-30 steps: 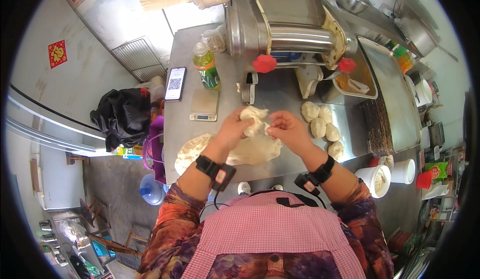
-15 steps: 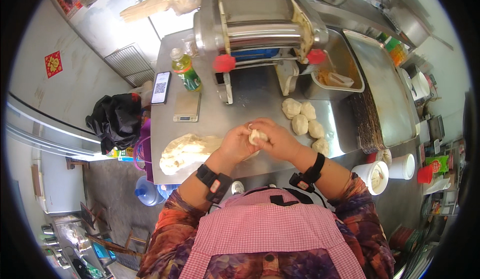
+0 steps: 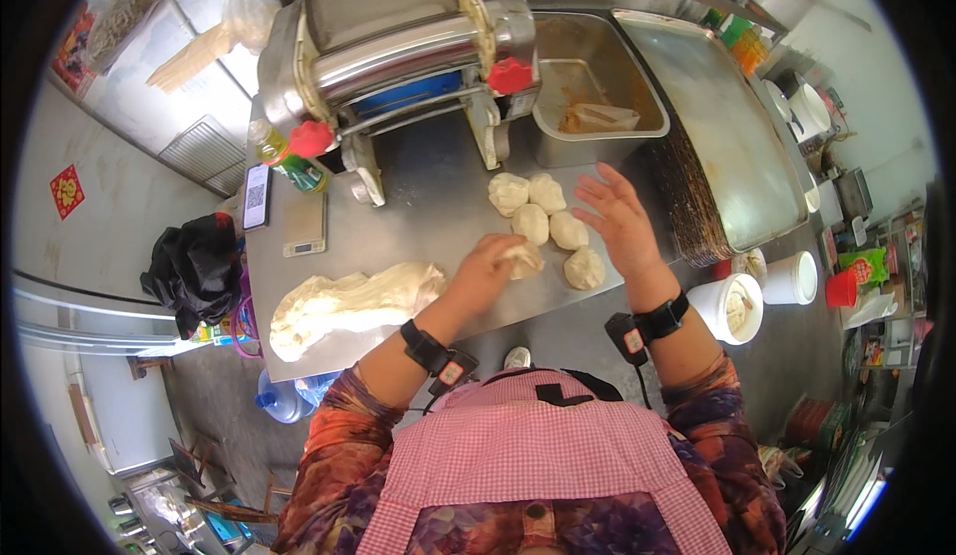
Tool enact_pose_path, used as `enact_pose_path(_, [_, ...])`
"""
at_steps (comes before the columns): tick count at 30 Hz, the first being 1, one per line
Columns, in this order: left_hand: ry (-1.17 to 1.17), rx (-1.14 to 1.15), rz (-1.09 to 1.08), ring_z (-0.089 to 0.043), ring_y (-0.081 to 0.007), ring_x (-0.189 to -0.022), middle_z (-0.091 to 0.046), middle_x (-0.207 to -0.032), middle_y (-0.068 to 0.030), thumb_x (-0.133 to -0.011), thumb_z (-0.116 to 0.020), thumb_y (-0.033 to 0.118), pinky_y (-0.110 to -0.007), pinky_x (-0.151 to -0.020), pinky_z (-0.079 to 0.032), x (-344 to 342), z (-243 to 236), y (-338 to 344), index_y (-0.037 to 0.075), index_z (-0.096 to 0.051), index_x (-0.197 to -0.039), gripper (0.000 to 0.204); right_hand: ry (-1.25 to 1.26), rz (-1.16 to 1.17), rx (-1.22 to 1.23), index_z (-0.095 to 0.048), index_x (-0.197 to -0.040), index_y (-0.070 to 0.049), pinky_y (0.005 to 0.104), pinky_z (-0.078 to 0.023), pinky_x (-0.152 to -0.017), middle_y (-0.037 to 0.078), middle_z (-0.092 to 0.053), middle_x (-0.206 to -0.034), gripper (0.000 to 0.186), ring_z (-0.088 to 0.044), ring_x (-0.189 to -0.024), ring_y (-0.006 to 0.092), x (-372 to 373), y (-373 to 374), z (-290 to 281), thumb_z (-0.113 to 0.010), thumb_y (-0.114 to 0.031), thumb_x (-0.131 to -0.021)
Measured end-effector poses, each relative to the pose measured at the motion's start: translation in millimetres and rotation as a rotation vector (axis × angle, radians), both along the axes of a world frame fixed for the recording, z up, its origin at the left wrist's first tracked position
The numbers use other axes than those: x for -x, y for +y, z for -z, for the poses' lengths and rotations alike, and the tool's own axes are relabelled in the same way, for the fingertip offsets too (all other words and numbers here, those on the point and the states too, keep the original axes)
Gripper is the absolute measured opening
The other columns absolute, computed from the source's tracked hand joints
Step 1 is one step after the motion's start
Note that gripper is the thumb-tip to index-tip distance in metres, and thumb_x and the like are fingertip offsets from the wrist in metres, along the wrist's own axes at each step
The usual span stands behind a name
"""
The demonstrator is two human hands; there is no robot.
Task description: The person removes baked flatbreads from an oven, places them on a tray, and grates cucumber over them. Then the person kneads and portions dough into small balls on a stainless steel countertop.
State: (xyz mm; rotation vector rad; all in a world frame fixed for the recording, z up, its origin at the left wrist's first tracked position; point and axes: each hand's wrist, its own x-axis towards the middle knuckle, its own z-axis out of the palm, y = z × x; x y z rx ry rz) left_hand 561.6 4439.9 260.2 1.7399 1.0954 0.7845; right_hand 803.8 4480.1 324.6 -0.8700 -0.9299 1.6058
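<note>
Fingers: on the left hand, closed around a pale ball, gently, we judge, because it looks soft; on the right hand, spread apart and holding nothing
Held ball: at or just above the table, beside the group; blur keeps us from telling whether it touches down
Five balls: clustered near the right hand, perhaps so that they stay within reach
Dough: a long, uneven mass by the near edge, left of the left hand; close by, we suppose, for the same reason
Roller: beyond the hands, perhaps set back to leave them room
Writing: we find a square code on the phone, lying screen up; a green label, unclear, on the bottle; a gold character on the red diamond; wristband stickers, too small to read
</note>
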Motion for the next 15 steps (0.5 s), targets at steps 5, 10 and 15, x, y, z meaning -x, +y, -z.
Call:
enact_pose_path(5, [0.541,-0.395,0.341,-0.024,-0.0374,-0.14,-0.027,-0.149,-0.0207,-0.08,-0.064,0.02,-0.044,-0.114,-0.024,-51.3,37.5,-22.6,0.008,-0.039,-0.141,0.067,-0.064,0.066,0.062,-0.037,-0.137,-0.003,0.0408,-0.043,-0.098,0.017,-0.053,-0.125,0.052,-0.052,-0.116,0.0269,-34.7,-13.9,14.5,-0.052,-0.011,-0.088])
enact_pose_path(10, [0.494,-0.235,0.411,-0.022,-0.0388,-0.141,-0.029,-0.149,-0.0215,-0.078,-0.067,0.027,-0.044,-0.115,-0.021,-60.3,42.4,-2.3,0.001,-0.036,-0.141,0.075,-0.096,0.054,0.147,-0.041,-0.134,0.0,0.0326,-0.048,-0.09,0.016,-0.058,-0.115,0.048,-0.058,-0.105,0.0225,-38.5,-24.7,27.2,-0.053,-0.012,-0.089])
enact_pose_path(15, [0.331,-0.184,0.025,-0.025,-0.0399,-0.139,-0.034,-0.145,-0.024,-0.07,-0.076,0.035,-0.048,-0.115,-0.019,15.6,4.5,-4.6,-0.002,-0.034,-0.141,0.09,-0.122,-0.021,0.142,-0.043,-0.132,0.0,0.0314,-0.048,-0.087,0.014,-0.06,-0.113,0.047,-0.059,-0.101,0.0205,-35.4,-18.4,26.2,-0.055,-0.011,-0.087])
